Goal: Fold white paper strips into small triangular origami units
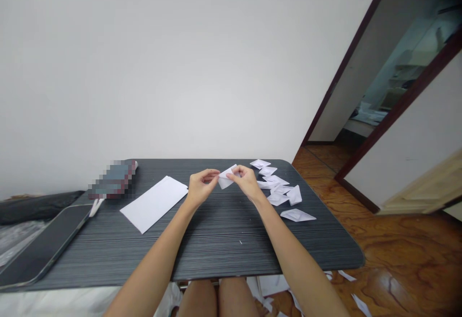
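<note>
Between my two hands, a small folded piece of white paper (225,180) is held up above the dark table. My left hand (202,185) pinches its left edge between thumb and fingertips. On the other side, my right hand (245,181) grips it with the thumb on the near face and the fingers behind. Several folded white paper boats (276,181) lie in a loose group to the right, and one more paper boat (298,215) sits nearer to me. A stack of flat white paper sheets (156,203) rests left of my left hand.
The striped dark table (224,245) stands against a white wall. At its left lie a tablet-like dark device (46,245) and a blurred-out object (114,180) with a white cable. Paper scraps (346,275) litter the wooden floor; a doorway opens at the right.
</note>
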A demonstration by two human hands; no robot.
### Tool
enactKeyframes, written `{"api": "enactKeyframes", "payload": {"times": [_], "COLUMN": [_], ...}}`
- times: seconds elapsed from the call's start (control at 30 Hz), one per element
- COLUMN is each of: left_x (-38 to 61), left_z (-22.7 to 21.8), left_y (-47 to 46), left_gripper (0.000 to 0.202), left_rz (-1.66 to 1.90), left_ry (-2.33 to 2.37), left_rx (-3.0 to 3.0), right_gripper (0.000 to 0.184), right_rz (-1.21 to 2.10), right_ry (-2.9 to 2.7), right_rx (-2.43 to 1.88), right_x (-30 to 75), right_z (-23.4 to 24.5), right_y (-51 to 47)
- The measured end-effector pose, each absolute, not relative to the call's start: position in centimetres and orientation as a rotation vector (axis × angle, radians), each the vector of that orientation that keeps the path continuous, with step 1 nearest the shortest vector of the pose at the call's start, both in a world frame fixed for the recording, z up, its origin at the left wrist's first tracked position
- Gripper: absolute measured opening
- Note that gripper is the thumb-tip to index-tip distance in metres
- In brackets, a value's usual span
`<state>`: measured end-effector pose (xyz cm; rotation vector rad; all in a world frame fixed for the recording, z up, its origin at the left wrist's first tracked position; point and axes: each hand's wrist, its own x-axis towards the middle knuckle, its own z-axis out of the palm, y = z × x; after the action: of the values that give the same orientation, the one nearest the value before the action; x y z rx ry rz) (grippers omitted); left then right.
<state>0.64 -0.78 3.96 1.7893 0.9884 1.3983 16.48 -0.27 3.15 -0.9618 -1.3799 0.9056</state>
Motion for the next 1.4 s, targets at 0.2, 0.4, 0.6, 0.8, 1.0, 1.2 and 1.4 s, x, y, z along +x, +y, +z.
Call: {"api": "enactKeyframes", "payload": {"times": [0.2, 0.4, 0.6, 0.8, 1.0, 1.2, 1.4], "left_x": [0.6, 0.6, 0.4, 0.5, 0.3, -0.6, -0.9], "left_z": [3.9, 4.0, 4.1, 3.9, 3.8, 4.6, 4.6], "left_y": [-0.6, -0.5, -0.3, -0.4, -0.1, -0.1, -0.4], "left_gripper": [0.023, 0.025, 0.026, 0.026, 0.027, 0.024, 0.025], "left_rz": [1.36, 1.261, 1.334, 1.351, 1.37, 1.138, 1.078], "left_ry": [0.993, 0.974, 1.048, 1.069, 1.055, 0.903, 0.887], "left_rx": [1.765, 1.781, 1.716, 1.731, 1.708, 1.951, 2.505], "right_gripper": [0.028, 0.034, 0.061, 0.073, 0.069, 0.062, 0.066], "right_rz": [0.882, 0.999, 1.263, 1.37, 1.41, 1.449, 1.573], "right_ry": [-1.356, -1.368, -1.177, -1.122, -1.087, -1.121, -1.163], "right_rx": [-0.97, -0.867, -0.964, -0.973, -0.916, -0.892, -0.904], "right_x": [16.2, 16.1, 17.3, 16.4, 16.6, 17.8, 18.2], "right_z": [3.2, 3.9, 4.4, 3.0, 3.0, 3.4, 3.5], "right_y": [-0.3, -0.9, -1.0, -0.5, -0.3, -0.4, -0.4]}}
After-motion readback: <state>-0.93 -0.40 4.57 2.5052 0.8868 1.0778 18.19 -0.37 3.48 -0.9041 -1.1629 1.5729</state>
